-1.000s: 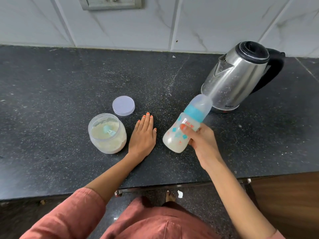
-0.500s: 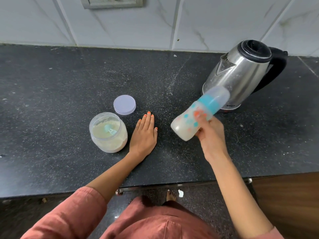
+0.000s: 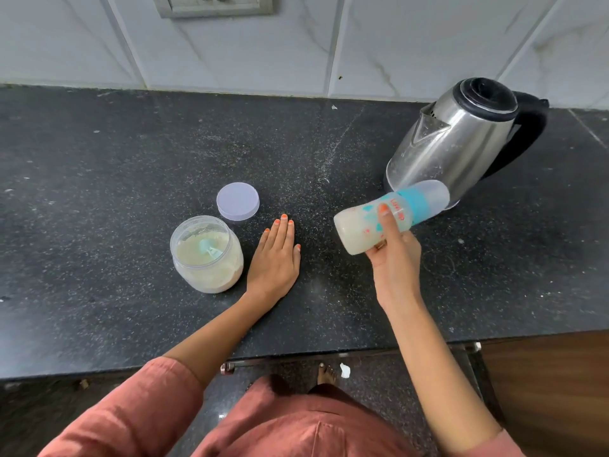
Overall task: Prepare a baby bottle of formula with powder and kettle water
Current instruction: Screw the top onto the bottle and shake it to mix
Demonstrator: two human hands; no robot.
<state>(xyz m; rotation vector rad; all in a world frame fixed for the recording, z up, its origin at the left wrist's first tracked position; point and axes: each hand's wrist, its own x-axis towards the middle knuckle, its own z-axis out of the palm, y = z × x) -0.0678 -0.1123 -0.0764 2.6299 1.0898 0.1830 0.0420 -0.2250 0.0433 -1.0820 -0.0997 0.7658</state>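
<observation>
Compared with half a second earlier, the bottle (image 3: pixel 362 225) is lying flatter, closer to level, with its capped end pointing right and showing in front of the lower part of the kettle (image 3: pixel 461 140). The right hand (image 3: pixel 393 258) is gripping the bottle at mid-body, fingers curled round it, and is holding it clear above the table (image 3: pixel 99 192). Milky liquid is filling the bottle's lower half. The left hand (image 3: pixel 275 258) is staying flat on the table, fingers straight and pressed together, just beside the jar (image 3: pixel 206 275). The jar, lid (image 3: pixel 237 201) and kettle are keeping their places. Count: one bottle, one open jar of powder, one scoop (image 3: pixel 207 249) lying in the powder, one lid lying behind the jar, one kettle, two hands.
</observation>
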